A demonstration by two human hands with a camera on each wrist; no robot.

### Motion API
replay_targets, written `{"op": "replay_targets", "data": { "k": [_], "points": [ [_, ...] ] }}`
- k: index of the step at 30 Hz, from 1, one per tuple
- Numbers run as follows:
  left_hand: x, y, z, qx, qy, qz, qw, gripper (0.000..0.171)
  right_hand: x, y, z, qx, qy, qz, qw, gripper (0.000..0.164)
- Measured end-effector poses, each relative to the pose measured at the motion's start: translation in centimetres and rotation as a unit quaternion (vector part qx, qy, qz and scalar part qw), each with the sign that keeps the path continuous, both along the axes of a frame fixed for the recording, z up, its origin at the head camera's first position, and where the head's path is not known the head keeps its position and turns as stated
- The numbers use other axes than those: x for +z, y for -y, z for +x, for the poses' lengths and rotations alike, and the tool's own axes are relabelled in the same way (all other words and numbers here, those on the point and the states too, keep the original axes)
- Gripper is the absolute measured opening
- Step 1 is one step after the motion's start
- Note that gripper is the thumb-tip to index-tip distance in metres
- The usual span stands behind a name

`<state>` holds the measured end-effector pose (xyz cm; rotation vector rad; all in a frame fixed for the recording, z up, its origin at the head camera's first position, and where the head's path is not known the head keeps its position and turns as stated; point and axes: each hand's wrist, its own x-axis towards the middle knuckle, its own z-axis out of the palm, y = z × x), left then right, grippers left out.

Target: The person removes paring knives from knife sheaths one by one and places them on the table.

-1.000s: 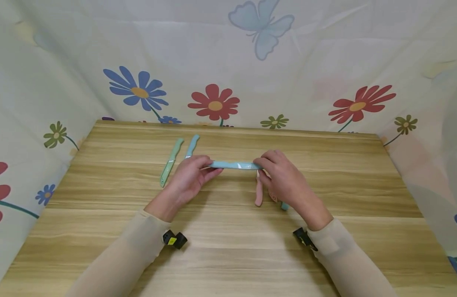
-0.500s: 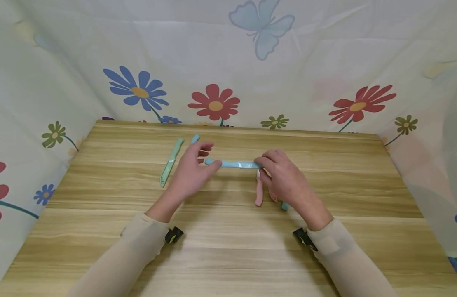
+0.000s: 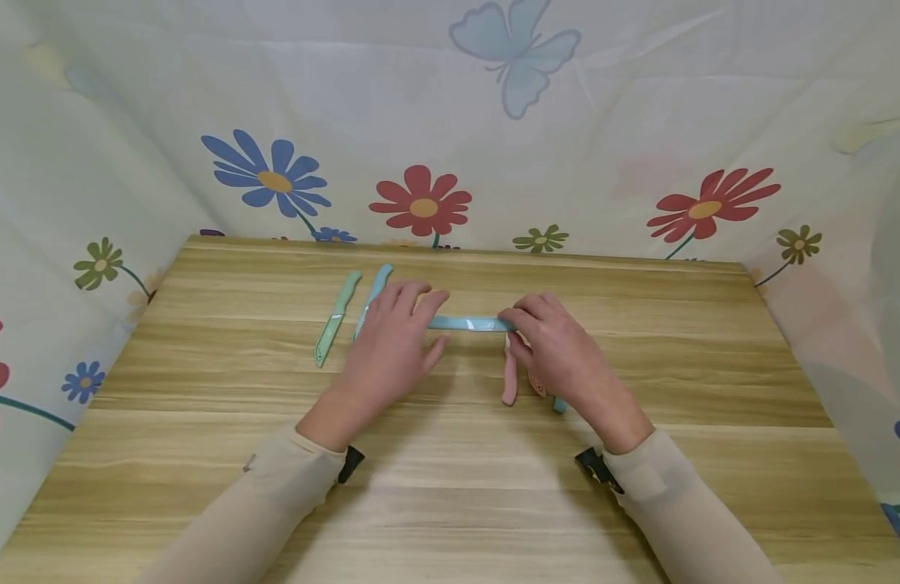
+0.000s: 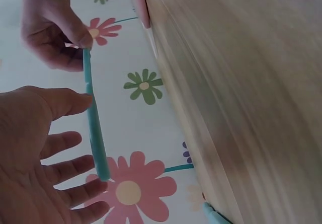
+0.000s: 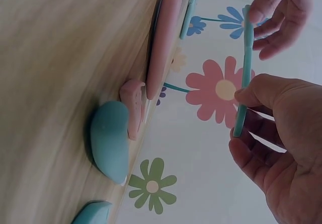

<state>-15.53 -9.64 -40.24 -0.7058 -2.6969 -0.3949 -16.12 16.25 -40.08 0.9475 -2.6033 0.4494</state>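
A light blue paring knife (image 3: 479, 324) in a matching sheath is held level above the table. My right hand (image 3: 559, 349) pinches its sheathed end between thumb and fingers, which the right wrist view shows closely. At the knife's handle end is my left hand (image 3: 387, 353), its fingers spread and the handle hidden behind them in the head view. In the left wrist view the left thumb overlaps the knife (image 4: 95, 133), and the other fingers stand loosely apart. The wrist views show the knife edge-on as a thin strip.
A green knife (image 3: 336, 320) and a second blue knife (image 3: 381, 282) lie on the wooden table (image 3: 450, 503) at left. Below the right hand lie a pink knife handle (image 3: 510, 381), a pink sheath (image 5: 132, 105) and a teal handle (image 5: 110, 141). Flowered cloth walls surround the table.
My left hand has let go of the knife's handle, opened its fingers and turned over, back upward. The right hand keeps holding the knife in the same place.
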Motion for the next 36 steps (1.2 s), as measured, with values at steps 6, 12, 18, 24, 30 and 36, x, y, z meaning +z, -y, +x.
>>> {"op": "replay_targets", "data": {
  "k": [6, 12, 18, 24, 30, 36],
  "points": [
    [-0.4, -0.4, -0.1, -0.011, -0.019, -0.058, 0.9981, 0.058, 0.0, 0.2, 0.0, 0.002, 0.0, 0.001, 1.0, 0.025],
    [-0.9, -0.7, -0.3, -0.018, -0.044, -0.092, 0.9946, 0.048, -0.1, 0.4, 0.1, -0.001, -0.003, 0.006, 1.0, 0.025],
    [-1.1, -1.0, -0.2, -0.019, -0.056, -0.099, 0.9934, 0.035, -0.2, 0.5, 0.1, -0.002, -0.003, 0.01, 1.0, 0.025],
    [-1.2, -1.0, -0.1, -0.018, -0.065, -0.1, 0.9927, 0.031, -0.3, 0.5, 0.2, 0.001, -0.006, 0.01, 1.0, 0.025],
    [-1.2, -1.0, 0.0, -0.017, -0.064, -0.091, 0.9936, 0.029, -0.4, 0.5, 0.2, 0.003, -0.007, 0.005, 1.0, 0.023],
    [-1.3, -0.9, 0.0, -0.016, -0.068, -0.083, 0.9941, 0.029, -0.3, 0.7, 0.2, 0.001, -0.011, 0.011, 1.0, 0.028]
  ]
}}
